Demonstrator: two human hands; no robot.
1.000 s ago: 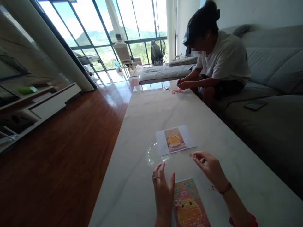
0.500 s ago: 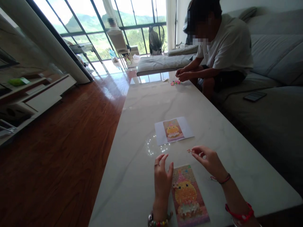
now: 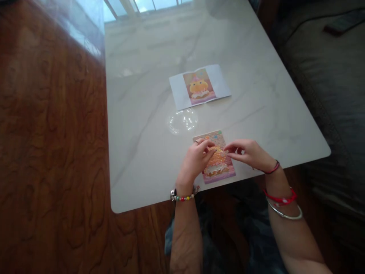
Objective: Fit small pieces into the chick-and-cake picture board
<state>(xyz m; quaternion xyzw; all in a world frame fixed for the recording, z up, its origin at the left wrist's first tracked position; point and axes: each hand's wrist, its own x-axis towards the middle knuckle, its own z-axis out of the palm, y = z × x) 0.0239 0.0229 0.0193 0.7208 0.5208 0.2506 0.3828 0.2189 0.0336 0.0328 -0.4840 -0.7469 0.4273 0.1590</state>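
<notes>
A small jigsaw puzzle (image 3: 218,177) of a yellow cartoon figure above a cake lies flat near the table's front edge. My left hand (image 3: 196,158) rests over its left side, thumb and fingertips drawn close together above the picture. Whatever sits between those tips is too small to make out. At the puzzle's right edge, my right hand (image 3: 248,154) pinches a small puzzle piece (image 3: 226,152) between thumb and fingers. Parts of the puzzle are hidden beneath both hands.
Beyond the puzzle lies a creased white sheet (image 3: 222,82) printed with the same picture. The pale marble-patterned table (image 3: 142,152) has rounded corners. Wooden floor (image 3: 57,152) runs along the left. A grey sofa (image 3: 336,95) with a phone (image 3: 345,23) stands at the right.
My view has tipped down, so the co-worker is out of frame. The right hand has come in to the puzzle's edge with the piece. My left hand has moved over the puzzle, its fingers closing.
</notes>
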